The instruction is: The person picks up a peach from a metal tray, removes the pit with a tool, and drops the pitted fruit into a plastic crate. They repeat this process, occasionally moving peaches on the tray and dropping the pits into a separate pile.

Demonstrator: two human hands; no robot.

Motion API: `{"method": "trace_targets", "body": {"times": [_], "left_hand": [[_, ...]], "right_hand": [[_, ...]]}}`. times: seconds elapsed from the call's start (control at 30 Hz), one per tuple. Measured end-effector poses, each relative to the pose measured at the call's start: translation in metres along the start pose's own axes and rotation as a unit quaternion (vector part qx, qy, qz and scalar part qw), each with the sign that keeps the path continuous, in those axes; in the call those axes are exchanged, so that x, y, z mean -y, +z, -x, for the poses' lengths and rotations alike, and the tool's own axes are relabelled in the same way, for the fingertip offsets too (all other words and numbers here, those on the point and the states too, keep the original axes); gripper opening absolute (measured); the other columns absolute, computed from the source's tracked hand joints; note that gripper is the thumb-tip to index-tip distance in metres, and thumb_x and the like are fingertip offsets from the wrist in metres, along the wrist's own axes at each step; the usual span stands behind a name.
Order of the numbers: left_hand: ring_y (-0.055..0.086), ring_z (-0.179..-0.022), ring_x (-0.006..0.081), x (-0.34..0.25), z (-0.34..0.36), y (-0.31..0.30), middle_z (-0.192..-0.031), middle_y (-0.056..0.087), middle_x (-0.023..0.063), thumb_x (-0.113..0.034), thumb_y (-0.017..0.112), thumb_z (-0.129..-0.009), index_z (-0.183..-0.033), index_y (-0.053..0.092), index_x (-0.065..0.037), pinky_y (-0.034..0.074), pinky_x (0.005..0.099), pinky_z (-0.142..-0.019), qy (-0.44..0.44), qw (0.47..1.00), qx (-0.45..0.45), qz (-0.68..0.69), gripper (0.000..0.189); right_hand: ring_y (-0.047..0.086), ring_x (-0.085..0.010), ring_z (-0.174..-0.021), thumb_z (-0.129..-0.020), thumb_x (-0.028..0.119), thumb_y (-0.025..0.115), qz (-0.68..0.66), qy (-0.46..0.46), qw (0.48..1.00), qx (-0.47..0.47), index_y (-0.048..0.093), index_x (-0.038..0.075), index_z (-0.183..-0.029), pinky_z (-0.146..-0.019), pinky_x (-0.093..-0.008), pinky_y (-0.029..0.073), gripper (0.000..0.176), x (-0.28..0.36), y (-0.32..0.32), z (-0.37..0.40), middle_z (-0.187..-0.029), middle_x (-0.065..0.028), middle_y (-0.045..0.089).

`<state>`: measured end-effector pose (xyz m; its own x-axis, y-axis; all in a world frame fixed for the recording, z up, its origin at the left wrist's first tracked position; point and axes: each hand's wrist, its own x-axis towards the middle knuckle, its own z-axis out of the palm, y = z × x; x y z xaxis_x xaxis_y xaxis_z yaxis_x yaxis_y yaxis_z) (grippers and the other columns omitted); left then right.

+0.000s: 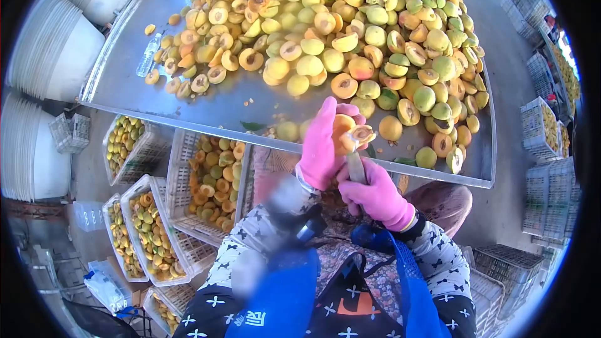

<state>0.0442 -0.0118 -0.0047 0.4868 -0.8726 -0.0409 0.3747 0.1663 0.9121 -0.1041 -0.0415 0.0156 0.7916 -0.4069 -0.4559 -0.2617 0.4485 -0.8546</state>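
My left hand [318, 147], in a pink glove, is closed around a halved yellow peach [342, 133] at the tray's near edge. My pink-gloved right hand [379, 195] grips a pitting knife [356, 168] with a flat greyish handle. The knife's tip meets the cut flesh of the peach; its exact end is hard to make out. Just beyond my hands lies a large heap of halved yellow peaches [310, 66], many with brown hollows or stones showing, on a metal tray [188, 101].
A clear plastic bottle [149, 55] lies at the tray's left. Plastic crates with peaches [216, 175] stand below left. Large white tubs [53, 37] line the far left. Stacked grey crates [551, 194] stand at right. A raised metal rim borders the tray.
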Motion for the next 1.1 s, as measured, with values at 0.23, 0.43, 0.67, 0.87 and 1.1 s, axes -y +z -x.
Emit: {"method": "trace_targets", "body": {"times": [0.23,0.43,0.67,0.87,1.1], "left_hand": [[0.068,-0.094,0.0199,-0.081,0.059,-0.153,-0.102,0.072,0.0107,-0.029,0.072,-0.09,-0.104,0.073,-0.004,0.054,0.032,-0.083,-0.104,0.853,-0.014,-0.51,0.029],[0.066,-0.083,0.0139,-0.077,0.008,-0.145,-0.108,0.069,0.0118,-0.035,0.076,-0.085,-0.128,0.062,-0.003,0.054,0.0265,-0.072,-0.039,0.889,-0.088,-0.447,0.055],[0.065,-0.1,0.0214,0.05,-0.12,-0.103,-0.119,0.066,0.0131,-0.041,0.076,-0.08,-0.137,0.051,0.0,0.051,0.034,-0.087,0.005,0.654,-0.149,-0.741,0.075],[0.065,-0.096,0.0213,0.0,-0.056,-0.086,-0.115,0.064,0.0107,-0.021,0.068,-0.09,-0.134,0.048,-0.006,0.054,0.028,-0.083,-0.108,0.984,-0.013,0.141,0.05],[0.064,-0.11,0.0235,-0.028,0.015,-0.02,-0.122,0.064,0.0143,-0.002,0.058,-0.095,-0.13,0.048,0.001,0.053,0.0344,-0.092,0.141,0.965,0.091,-0.203,0.037]], "right_hand": [[0.065,-0.0391,-0.072,-0.086,0.032,0.065,0.559,-0.145,0.803,0.148,0.055,0.0,-0.095,-0.066,-0.0486,0.051,0.034,-0.056,-0.058,0.017,-0.073,-0.021,0.064],[0.065,-0.0418,-0.081,-0.083,0.033,0.068,0.561,-0.155,0.812,-0.024,0.056,0.002,-0.095,-0.071,-0.0503,0.049,0.035,-0.037,-0.071,0.021,-0.081,-0.0213,0.066],[0.065,-0.0413,-0.086,-0.084,0.03,0.07,0.445,-0.082,0.89,-0.05,0.06,0.004,-0.109,-0.074,-0.0468,0.051,0.037,-0.031,-0.056,0.048,-0.089,-0.02,0.067],[0.066,-0.0396,-0.083,-0.085,0.025,0.07,0.364,-0.169,0.909,-0.112,0.059,0.006,-0.109,-0.071,-0.0464,0.052,0.033,-0.028,-0.047,0.032,-0.089,-0.0194,0.067],[0.065,-0.0343,-0.075,-0.082,0.021,0.073,0.458,-0.403,0.758,-0.233,0.057,0.007,-0.107,-0.063,-0.044,0.051,0.033,-0.003,-0.015,-0.002,-0.084,-0.0146,0.064]]}}
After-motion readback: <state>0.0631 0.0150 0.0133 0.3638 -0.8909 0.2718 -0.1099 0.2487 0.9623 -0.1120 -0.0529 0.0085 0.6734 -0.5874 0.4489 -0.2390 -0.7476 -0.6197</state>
